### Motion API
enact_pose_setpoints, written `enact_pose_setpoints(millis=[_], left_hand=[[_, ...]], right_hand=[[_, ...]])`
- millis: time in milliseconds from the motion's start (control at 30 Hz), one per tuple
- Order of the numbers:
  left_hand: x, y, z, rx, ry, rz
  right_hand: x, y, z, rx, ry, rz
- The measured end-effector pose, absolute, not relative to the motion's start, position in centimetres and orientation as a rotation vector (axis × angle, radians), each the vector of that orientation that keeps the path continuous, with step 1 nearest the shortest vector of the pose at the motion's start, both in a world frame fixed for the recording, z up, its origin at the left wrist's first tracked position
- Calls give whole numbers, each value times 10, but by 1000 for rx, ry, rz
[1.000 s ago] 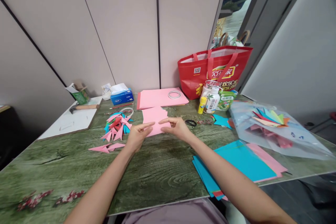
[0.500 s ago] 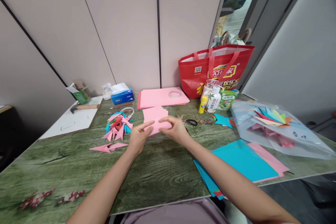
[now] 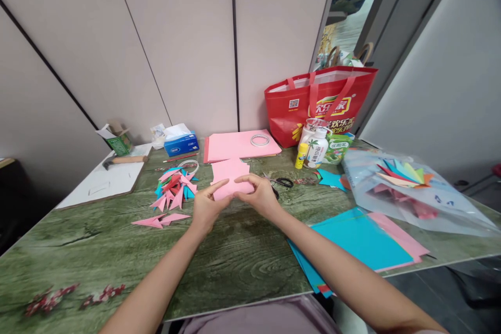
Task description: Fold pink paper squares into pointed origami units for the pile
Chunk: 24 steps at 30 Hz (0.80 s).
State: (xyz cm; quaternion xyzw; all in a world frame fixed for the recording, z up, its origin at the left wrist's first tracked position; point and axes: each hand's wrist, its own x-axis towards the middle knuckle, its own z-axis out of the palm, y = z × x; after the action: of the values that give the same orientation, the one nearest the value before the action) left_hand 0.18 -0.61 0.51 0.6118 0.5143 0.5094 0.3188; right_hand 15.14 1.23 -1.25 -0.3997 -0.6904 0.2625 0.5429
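Between my hands is a piece of pink paper (image 3: pixel 224 194), its near part curled or folded over. My left hand (image 3: pixel 207 205) grips its left side between thumb and fingers. On the right side, my right hand (image 3: pixel 259 194) pinches the same paper, and the two thumbs nearly meet at its near edge. Further pink sheets (image 3: pixel 230 168) lie just behind. Scissors (image 3: pixel 282 181) with black handles rest right of my right hand. To the left sits a heap of folded pink, blue and red paper pieces (image 3: pixel 172 183), with two pink folded pieces (image 3: pixel 162 220) nearer me.
A pink paper stack (image 3: pixel 230 147) bears a tape roll (image 3: pixel 259 140). Right are blue sheets (image 3: pixel 360 240), a clear plastic bag (image 3: pixel 442 201), a glue stick (image 3: pixel 301 156), a white bottle (image 3: pixel 317 148) and a red bag (image 3: pixel 284 115). Left are a tissue box (image 3: pixel 181 145) and a hammer (image 3: pixel 125 160).
My thumbs have come closer together along the near edge of the pink paper. Both hands keep hold of it, and the view has shifted slightly.
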Motion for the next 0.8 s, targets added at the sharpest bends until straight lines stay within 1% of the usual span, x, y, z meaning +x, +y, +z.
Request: enact_pose_setpoints(millis=[333, 533, 800], left_hand=[[1, -6, 2, 1623, 1330, 1368], [2, -7, 8, 1567, 1366, 1299], [2, -9, 14, 1409, 1070, 1293]], right_hand=[[149, 8, -10, -947, -1618, 606], [157, 11, -5, -923, -1623, 708], [171, 20, 1, -854, -1567, 900]])
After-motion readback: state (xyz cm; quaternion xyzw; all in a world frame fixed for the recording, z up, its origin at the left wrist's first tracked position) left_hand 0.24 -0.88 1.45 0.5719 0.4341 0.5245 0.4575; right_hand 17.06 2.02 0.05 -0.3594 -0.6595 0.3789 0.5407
